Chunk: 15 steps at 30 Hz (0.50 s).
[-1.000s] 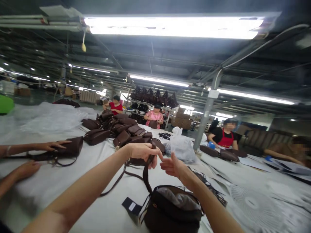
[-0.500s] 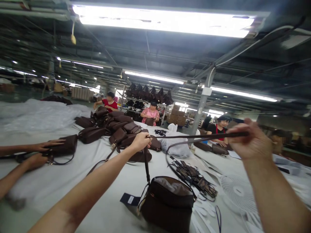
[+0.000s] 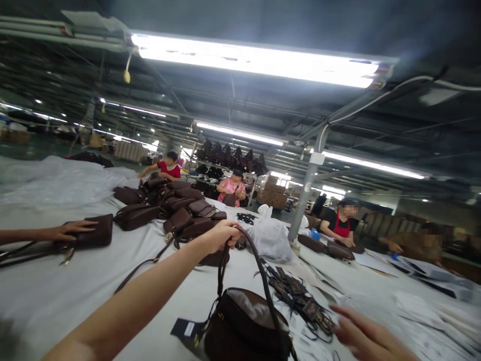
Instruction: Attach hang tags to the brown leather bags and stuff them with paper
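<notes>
My left hand [image 3: 224, 235] is closed around the strap [image 3: 259, 263] of a dark brown handbag and holds it up in a loop. Below it the handbag [image 3: 244, 328] stands on the white-covered table, its top open and pale stuffing [image 3: 253, 308] showing inside. A dark tag [image 3: 183, 332] with a white label lies at the bag's left side. My right hand [image 3: 363, 331], blurred at the lower right, is off the strap with its fingers stretched out. Nearest to it lies a pile of dark corded tags [image 3: 304, 303].
Several brown handbags [image 3: 180, 205] are heaped at the left middle. A co-worker's hand [image 3: 73, 229] rests on another bag [image 3: 99, 230] at the left. A white plastic bag [image 3: 270, 235] stands beyond the tags. People sit or stand along the table's far side.
My right hand has let go of the strap, which was stretched to the right, and dropped to the lower right. The strap now hangs in a loop from my left hand.
</notes>
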### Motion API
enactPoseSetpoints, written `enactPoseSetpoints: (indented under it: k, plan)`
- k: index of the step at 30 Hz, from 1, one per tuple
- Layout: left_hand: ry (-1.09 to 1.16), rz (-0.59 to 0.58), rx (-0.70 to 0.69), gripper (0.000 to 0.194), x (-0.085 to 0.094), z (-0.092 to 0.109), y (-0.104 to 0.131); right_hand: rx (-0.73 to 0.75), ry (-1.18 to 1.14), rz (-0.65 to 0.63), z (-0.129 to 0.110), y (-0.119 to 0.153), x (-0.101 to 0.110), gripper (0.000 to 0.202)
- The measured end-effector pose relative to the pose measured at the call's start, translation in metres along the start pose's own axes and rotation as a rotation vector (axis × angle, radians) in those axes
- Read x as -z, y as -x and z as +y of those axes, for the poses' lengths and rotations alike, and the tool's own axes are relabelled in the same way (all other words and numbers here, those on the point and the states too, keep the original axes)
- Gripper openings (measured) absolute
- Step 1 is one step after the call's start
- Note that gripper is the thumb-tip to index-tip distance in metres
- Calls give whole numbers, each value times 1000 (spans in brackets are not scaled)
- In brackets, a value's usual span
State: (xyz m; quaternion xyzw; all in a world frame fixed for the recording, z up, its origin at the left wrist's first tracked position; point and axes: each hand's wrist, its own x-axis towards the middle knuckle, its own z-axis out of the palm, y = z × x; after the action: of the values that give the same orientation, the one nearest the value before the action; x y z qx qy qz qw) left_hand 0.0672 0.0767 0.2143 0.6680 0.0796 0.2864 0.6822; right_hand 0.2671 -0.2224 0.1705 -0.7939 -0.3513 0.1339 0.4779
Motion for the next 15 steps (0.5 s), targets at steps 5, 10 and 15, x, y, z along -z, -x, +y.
enactPoseSetpoints:
  k: [5, 10, 15]
  plan:
    - [-184, 9, -17, 17, -32, 4, 4, 233, -298, -284, -71, -29, -93, 70]
    - [-211, 63, -116, 22, -15, 1, 13, 119, -637, -686, -115, -48, -135, 54]
    - [-197, -135, -54, 23, 13, -29, 27, 73, -775, -597, -118, -63, -127, 50]
